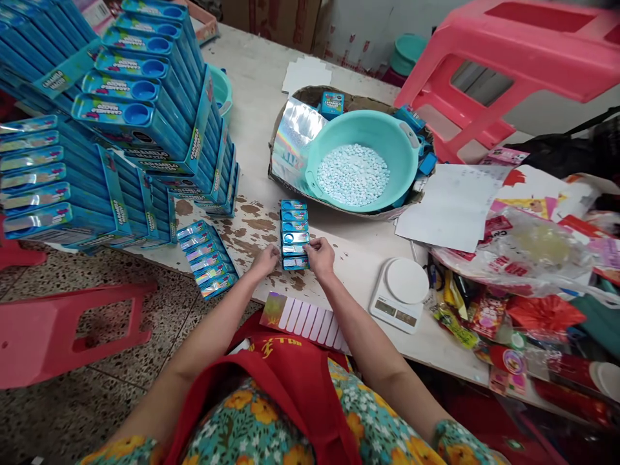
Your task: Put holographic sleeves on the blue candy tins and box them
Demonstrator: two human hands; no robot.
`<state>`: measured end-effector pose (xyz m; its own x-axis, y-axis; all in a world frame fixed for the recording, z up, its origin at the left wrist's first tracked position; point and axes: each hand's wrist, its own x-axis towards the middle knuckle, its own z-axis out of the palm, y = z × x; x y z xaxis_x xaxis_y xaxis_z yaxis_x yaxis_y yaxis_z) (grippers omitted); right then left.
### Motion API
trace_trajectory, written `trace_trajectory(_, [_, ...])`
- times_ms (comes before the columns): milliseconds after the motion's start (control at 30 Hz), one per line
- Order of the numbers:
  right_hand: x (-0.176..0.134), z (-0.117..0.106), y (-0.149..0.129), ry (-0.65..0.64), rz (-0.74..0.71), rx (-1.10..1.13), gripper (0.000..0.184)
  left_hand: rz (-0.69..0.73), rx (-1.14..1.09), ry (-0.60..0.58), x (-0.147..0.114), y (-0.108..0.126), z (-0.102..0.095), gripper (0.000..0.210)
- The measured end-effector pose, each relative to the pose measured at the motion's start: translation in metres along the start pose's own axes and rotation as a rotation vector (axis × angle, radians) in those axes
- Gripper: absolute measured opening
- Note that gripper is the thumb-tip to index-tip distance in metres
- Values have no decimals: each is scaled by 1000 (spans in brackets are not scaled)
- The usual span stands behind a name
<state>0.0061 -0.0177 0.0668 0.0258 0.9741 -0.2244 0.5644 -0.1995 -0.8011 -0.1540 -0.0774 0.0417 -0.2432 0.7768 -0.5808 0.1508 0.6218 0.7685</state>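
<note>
Worn tabletop [271,97]: we clamp our left hand [265,260] and right hand [320,255] on the row of small boxes [294,234], big stacks [116,129] done, basin [382,135] of tablets [352,173] left.

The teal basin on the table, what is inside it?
The teal basin holds a flat heap of small pale blue-white tablets, covering the middle of its bottom. What lies beneath the tablets is covered. Its upper inner wall is bare.
</note>
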Motion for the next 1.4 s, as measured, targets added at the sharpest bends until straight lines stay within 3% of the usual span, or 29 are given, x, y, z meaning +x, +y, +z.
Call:
trace_trajectory(67, [-11,-14,-7,41,-112,-3,19,42,-22,-18,-21,-1,-17,17])
trace_trajectory(100, [-22,-21,-12,49,-192,-9,20,71,-53,-84,-34,-2,-26,23])
trace_trajectory(233, [-79,-35,-21,-142,-488,-88,18,202,-71,-465,-84,-9,-40,30])
trace_trajectory(267, [-92,-34,-19,-190,-543,-129,19,217,-22,-471,-91,-12,-37,26])
trace_trajectory(367, [-117,-23,-3,-263,-671,-286,23,210,76,-321,-98,-20,-22,30])
trace_trajectory(533, [-124,-10,27,-332,-855,-467,33,176,32,-160,-93,-25,-7,30])
trace_trajectory(633, [-125,-11,30,-351,-934,-492,31,150,-14,-147,-93,-27,-8,29])
trace_trajectory(767, [-126,-17,15,-333,-854,-452,13,154,-76,-170,-89,-36,-7,28])
trace_trajectory(900, [-122,-34,-19,-344,-591,-173,12,172,34,-144,-85,-40,-9,30])
trace_trajectory(967, [-116,-45,-36,-342,-436,12,13,194,74,-85,-87,-32,-13,31])
trace_trajectory(1067, [-104,-55,-52,-377,-283,215,15,252,-58,59,-95,-8,-21,37])
trace_trajectory(1100, [-100,-56,-55,-388,-249,261,16,284,-115,51,-98,3,-23,40])
trace_trajectory(1167, [-92,-55,-56,-392,-204,332,16,343,-157,-83,-102,22,-25,43])
trace_trajectory(1267, [-82,-52,-57,-370,-172,403,16,350,-87,-283,-102,43,-21,29])
trace_trajectory(1400, [-72,-54,-65,-301,-168,427,16,329,-173,-312,-92,57,-22,23])
